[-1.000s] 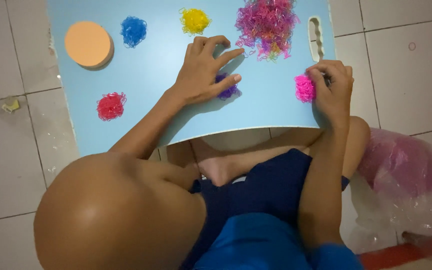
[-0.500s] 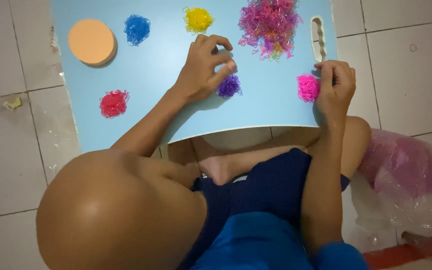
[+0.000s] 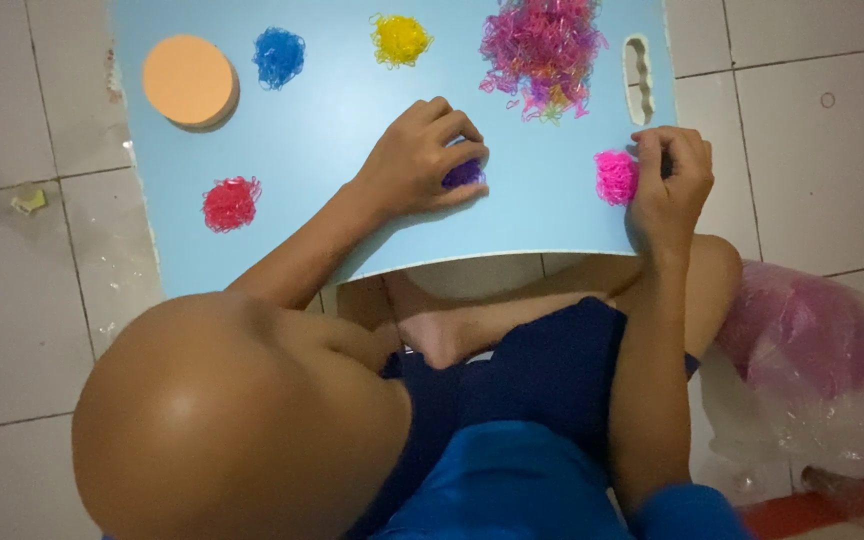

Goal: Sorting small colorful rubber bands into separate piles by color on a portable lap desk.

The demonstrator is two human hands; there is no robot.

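Purple bands (image 3: 464, 174) | left hand (image 3: 422, 160) curled, fingers grasping them | right hand (image 3: 667, 180) pinching pink bands (image 3: 615, 177)

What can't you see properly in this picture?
All in the head view:
- Purple pile: mostly hidden under the left hand.
- Mixed pile: top cut off by the picture's edge.
- Right hand: whether its fingertips pinch a band is too small to tell.
- Plastic bag: contents blurred by cloudy plastic.

Only one package: crumpled clear plastic bag (image 3: 802, 350) with pink contents, lying on the tiled floor, lower right of the frame.
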